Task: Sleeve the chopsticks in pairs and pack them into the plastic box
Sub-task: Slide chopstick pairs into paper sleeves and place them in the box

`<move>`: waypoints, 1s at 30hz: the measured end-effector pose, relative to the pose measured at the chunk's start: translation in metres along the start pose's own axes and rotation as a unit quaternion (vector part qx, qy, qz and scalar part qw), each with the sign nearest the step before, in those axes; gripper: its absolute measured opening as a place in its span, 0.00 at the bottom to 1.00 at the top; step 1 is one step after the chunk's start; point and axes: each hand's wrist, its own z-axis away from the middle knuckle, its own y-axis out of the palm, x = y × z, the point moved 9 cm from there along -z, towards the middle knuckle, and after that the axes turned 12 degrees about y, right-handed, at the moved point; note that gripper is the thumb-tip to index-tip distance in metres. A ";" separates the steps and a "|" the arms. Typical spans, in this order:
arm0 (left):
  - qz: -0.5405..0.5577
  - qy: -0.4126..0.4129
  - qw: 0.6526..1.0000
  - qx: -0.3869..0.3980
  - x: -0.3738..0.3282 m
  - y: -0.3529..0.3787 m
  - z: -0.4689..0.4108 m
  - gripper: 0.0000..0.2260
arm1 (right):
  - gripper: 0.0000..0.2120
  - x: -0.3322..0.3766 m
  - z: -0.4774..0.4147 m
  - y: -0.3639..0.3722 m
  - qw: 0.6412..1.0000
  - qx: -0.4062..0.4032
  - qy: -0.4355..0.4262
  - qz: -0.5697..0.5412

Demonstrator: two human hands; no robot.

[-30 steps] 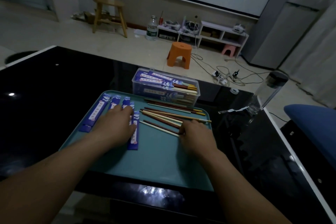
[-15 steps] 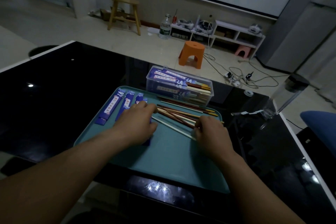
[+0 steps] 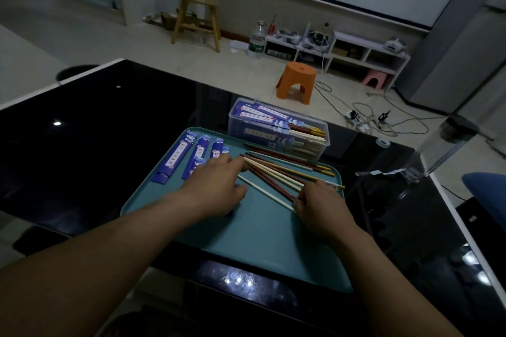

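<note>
I have one view only: the head camera, worn by the person, facing forward and tilted down over both forearms. It sits close above the near edge of the black table (image 3: 109,128), so the teal tray (image 3: 260,241) fills the lower middle, with the left hand (image 3: 216,189), right hand (image 3: 317,204) and chopsticks (image 3: 273,172) near centre. The wide lens bows the edges and reaches the floor, an orange stool (image 3: 297,82) and the far wall.

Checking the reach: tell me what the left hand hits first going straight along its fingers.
The loose chopsticks on the tray: the left hand seems to reach their near ends, though contact is unclear.
</note>
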 end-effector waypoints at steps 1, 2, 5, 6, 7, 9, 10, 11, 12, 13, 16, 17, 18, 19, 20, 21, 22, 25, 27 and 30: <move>0.003 -0.001 1.000 0.002 0.000 0.000 0.000 0.19 | 0.10 0.002 0.001 0.000 1.000 0.006 -0.002 0.005; 0.006 -0.002 1.000 0.003 0.000 0.000 0.001 0.19 | 0.11 0.002 0.001 0.000 1.000 0.012 -0.003 -0.001; 0.011 -0.005 1.000 0.003 -0.001 -0.002 0.001 0.19 | 0.11 0.003 0.004 0.000 0.999 0.043 0.006 -0.032; 0.009 -0.005 1.000 0.002 -0.001 -0.002 0.001 0.19 | 0.10 0.004 0.004 0.000 0.998 0.049 0.006 -0.030; 0.009 -0.006 1.000 0.002 -0.001 -0.002 0.001 0.19 | 0.08 0.005 0.003 0.001 0.998 0.054 0.007 -0.023; 0.012 -0.008 1.000 0.005 -0.001 -0.002 0.001 0.19 | 0.05 0.007 0.002 0.002 0.998 0.062 0.010 -0.007; 0.015 -0.009 1.000 0.009 -0.002 -0.001 0.001 0.19 | 0.05 0.008 0.003 0.003 0.998 0.068 0.012 -0.001; 0.016 -0.008 1.000 0.012 -0.002 0.000 0.001 0.19 | 0.06 0.009 0.003 0.003 0.997 0.076 0.011 0.005; 0.015 -0.005 1.000 0.014 -0.003 0.000 0.002 0.19 | 0.06 0.009 0.004 0.004 0.997 0.081 0.006 0.009; 0.015 -0.002 1.000 0.013 -0.004 0.000 0.002 0.19 | 0.07 0.010 0.006 0.003 0.996 0.083 0.002 0.008; 0.068 -0.013 0.998 -0.005 -0.004 -0.005 0.000 0.15 | 0.08 0.012 0.011 -0.009 0.997 0.063 -0.005 -0.046; 0.108 -0.031 0.994 -0.011 -0.002 -0.006 0.000 0.13 | 0.08 0.013 0.013 -0.017 0.995 0.050 -0.003 -0.087; 0.155 -0.054 0.986 -0.016 0.000 -0.007 0.000 0.11 | 0.08 0.015 0.015 -0.025 0.989 0.040 0.003 -0.139; 0.213 -0.078 0.974 -0.020 0.002 -0.007 0.000 0.10 | 0.08 0.018 0.018 -0.031 0.980 0.040 0.008 -0.197; 0.282 -0.100 0.954 -0.022 0.002 -0.005 0.001 0.09 | 0.08 0.023 0.022 -0.035 0.966 0.054 0.013 -0.253; 0.354 -0.117 0.928 -0.019 0.001 0.000 0.002 0.09 | 0.08 0.027 0.026 -0.033 0.950 0.086 0.019 -0.298; 0.420 -0.126 0.899 -0.016 -0.001 0.003 0.004 0.10 | 0.08 0.033 0.032 -0.028 0.935 0.127 0.020 -0.332; 0.541 -0.140 0.829 -0.027 -0.006 0.004 0.007 0.11 | 0.07 0.046 0.044 -0.009 0.891 0.236 0.010 -0.388; 0.569 -0.158 0.806 -0.043 -0.002 0.002 0.011 0.11 | 0.07 0.050 0.048 -0.004 0.873 0.267 0.000 -0.408; 0.581 -0.179 0.793 -0.051 0.003 0.000 0.014 0.08 | 0.07 0.049 0.051 -0.004 0.855 0.284 0.003 -0.434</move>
